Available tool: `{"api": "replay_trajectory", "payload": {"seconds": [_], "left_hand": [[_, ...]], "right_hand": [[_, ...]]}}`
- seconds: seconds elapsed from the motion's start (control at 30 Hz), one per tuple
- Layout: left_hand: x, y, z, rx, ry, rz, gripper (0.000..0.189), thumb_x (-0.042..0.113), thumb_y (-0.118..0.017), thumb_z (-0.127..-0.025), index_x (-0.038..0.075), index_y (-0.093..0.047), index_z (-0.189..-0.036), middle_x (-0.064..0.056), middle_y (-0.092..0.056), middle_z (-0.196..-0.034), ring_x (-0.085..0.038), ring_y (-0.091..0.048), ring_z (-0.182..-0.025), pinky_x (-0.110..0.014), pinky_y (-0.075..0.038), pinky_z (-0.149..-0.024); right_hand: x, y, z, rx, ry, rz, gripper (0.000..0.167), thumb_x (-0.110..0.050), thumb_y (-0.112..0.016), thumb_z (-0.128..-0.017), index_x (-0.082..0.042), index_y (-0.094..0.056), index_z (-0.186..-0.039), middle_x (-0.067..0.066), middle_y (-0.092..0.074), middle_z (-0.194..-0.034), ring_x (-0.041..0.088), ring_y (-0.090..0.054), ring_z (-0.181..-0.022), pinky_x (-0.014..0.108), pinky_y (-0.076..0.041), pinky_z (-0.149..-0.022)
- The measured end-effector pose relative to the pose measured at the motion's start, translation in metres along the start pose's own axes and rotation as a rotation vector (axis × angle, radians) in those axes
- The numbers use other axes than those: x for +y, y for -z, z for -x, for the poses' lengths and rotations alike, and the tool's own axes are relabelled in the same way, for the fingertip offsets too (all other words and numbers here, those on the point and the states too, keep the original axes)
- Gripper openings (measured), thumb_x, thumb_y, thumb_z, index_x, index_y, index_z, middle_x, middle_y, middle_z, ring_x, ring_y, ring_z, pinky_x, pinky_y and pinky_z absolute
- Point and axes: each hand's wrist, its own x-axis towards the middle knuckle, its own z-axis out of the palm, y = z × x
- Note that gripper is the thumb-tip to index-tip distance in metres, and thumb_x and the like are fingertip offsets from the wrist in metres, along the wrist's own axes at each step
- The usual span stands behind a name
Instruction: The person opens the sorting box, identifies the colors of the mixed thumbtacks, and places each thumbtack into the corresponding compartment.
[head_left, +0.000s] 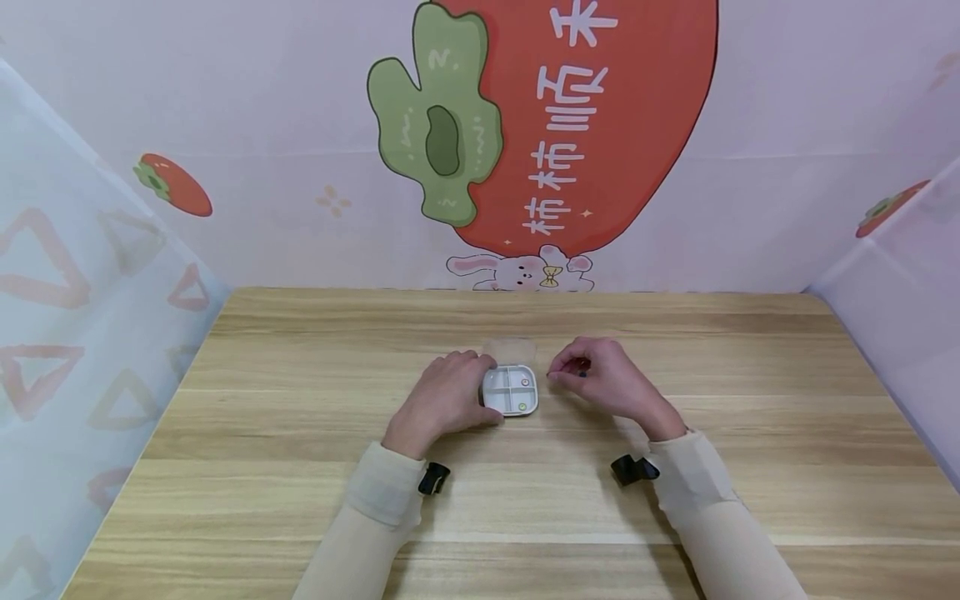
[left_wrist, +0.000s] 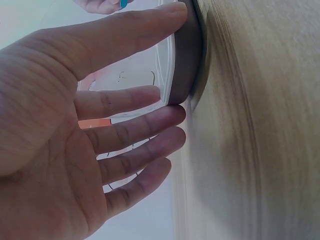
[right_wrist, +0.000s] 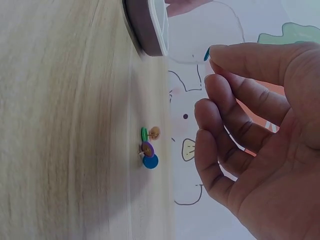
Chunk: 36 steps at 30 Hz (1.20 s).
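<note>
A small white four-compartment pill box [head_left: 496, 402] with a dark outer side lies on the table, its clear lid [head_left: 510, 349] folded back behind it. My left hand [head_left: 446, 395] holds the box by its left side, thumb at the near corner and index finger at the far one. Two small round tacks sit inside, a reddish one [head_left: 525, 382] in the far right compartment and a yellow-green one [head_left: 522, 407] in the near right. Just right of the box, my right hand [head_left: 607, 379] pinches a teal thumbtack [right_wrist: 206, 54] between thumb and index finger.
Several loose thumbtacks lie together on the table under my right hand, among them a green one [right_wrist: 144, 134], a purple one [right_wrist: 147, 149] and a blue one [right_wrist: 150, 161]. A printed cloth backdrop [head_left: 285, 100] rises at the wooden table's [head_left: 300, 508] far edge.
</note>
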Motion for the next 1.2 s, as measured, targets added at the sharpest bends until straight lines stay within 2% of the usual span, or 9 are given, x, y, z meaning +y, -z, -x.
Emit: {"api": "replay_trajectory", "payload": {"seconds": [0.37, 0.9, 1.2], "left_hand": [[0.001, -0.002, 0.000, -0.003, 0.003, -0.012, 0.069, 0.040, -0.091, -0.075, 0.007, -0.065, -0.129, -0.007, -0.066, -0.115, -0.024, -0.057, -0.098, -0.044, -0.046, -0.094], [0.005, -0.004, -0.001, -0.010, -0.015, -0.010, 0.068, 0.041, -0.091, -0.075, 0.006, -0.065, -0.128, -0.007, -0.065, -0.112, -0.023, -0.056, -0.094, -0.042, -0.046, -0.090], [0.008, -0.004, -0.001, -0.013, -0.020, -0.007, 0.069, 0.040, -0.091, -0.075, 0.005, -0.065, -0.129, -0.009, -0.066, -0.115, -0.024, -0.057, -0.097, -0.044, -0.046, -0.094]], "right_hand": [[-0.003, -0.005, 0.000, -0.017, 0.023, -0.011, 0.006, -0.006, -0.077, -0.090, -0.010, -0.077, -0.094, 0.000, -0.066, -0.089, 0.019, -0.058, -0.081, 0.033, -0.052, -0.073], [-0.008, -0.011, 0.001, -0.034, 0.039, -0.004, 0.009, -0.004, -0.076, -0.090, -0.011, -0.076, -0.095, -0.002, -0.067, -0.090, 0.016, -0.060, -0.082, 0.034, -0.053, -0.077], [-0.012, -0.014, 0.001, -0.040, 0.049, -0.011, 0.009, -0.003, -0.076, -0.090, -0.012, -0.076, -0.093, -0.002, -0.066, -0.089, 0.016, -0.060, -0.081, 0.032, -0.054, -0.075]]}}
